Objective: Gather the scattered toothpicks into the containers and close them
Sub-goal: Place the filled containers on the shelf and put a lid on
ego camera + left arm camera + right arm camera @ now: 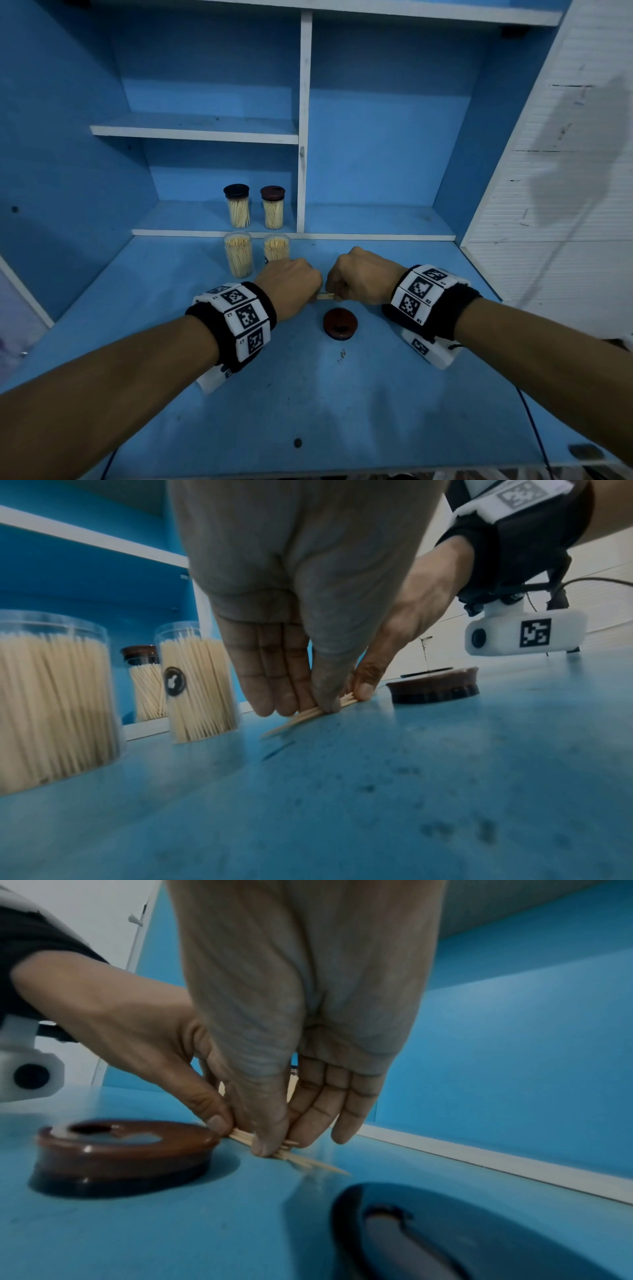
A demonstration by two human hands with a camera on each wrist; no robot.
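A small bundle of toothpicks (325, 296) lies on the blue table (308, 394) between my two hands. My left hand (310, 706) pinches one end of the toothpicks (304, 716) with thumb and fingertips. My right hand (276, 1141) pinches the other end of the toothpicks (301, 1158) against the table. Behind the left hand (291, 284) stand two open clear containers (238, 255) (276, 248) full of toothpicks. A brown lid (340, 323) lies just in front of the right hand (356, 281). A dark lid (445, 1231) lies under my right wrist.
Two closed toothpick containers (237, 205) (273, 207) stand on the low shelf (376, 236) behind the open ones. A white upright divider (303, 137) splits the blue shelving. The table's front edge runs near my forearms.
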